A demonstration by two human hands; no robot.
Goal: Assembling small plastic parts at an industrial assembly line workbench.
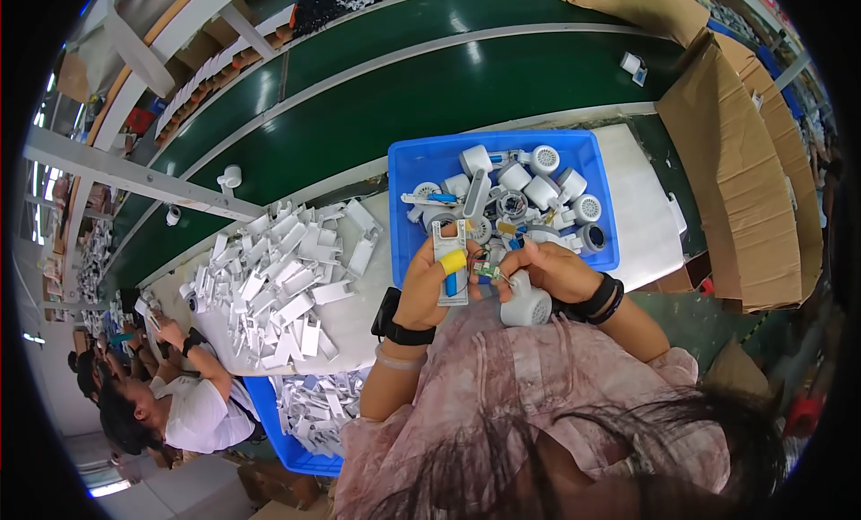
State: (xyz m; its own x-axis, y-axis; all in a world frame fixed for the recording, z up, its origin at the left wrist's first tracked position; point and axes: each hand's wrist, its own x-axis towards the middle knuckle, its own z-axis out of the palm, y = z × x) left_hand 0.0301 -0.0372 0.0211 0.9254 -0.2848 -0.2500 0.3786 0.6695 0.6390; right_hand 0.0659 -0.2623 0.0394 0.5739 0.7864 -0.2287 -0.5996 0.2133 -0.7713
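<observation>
My left hand (420,285) is closed around a narrow white plastic handle shell (448,238) held upright, with a blue cylindrical cell (451,287) in its lower part. Yellow tape wraps my left thumb. Between the two hands a small green circuit board (486,269) with thin wires is pinched in the fingertips of my right hand (560,273). Below those fingers hangs a round white housing (526,305), close to my lap; whether the right hand also grips it is hard to see. Just beyond both hands stands a blue bin (502,141) of similar round white housings and handles.
A heap of white plastic shells (291,278) covers the table to the left. Another blue bin (263,408) of white parts sits below it. A green conveyor belt (359,117) runs across behind, carrying a few pieces. Cardboard boxes (726,170) stand at right; a co-worker (202,403) sits at left.
</observation>
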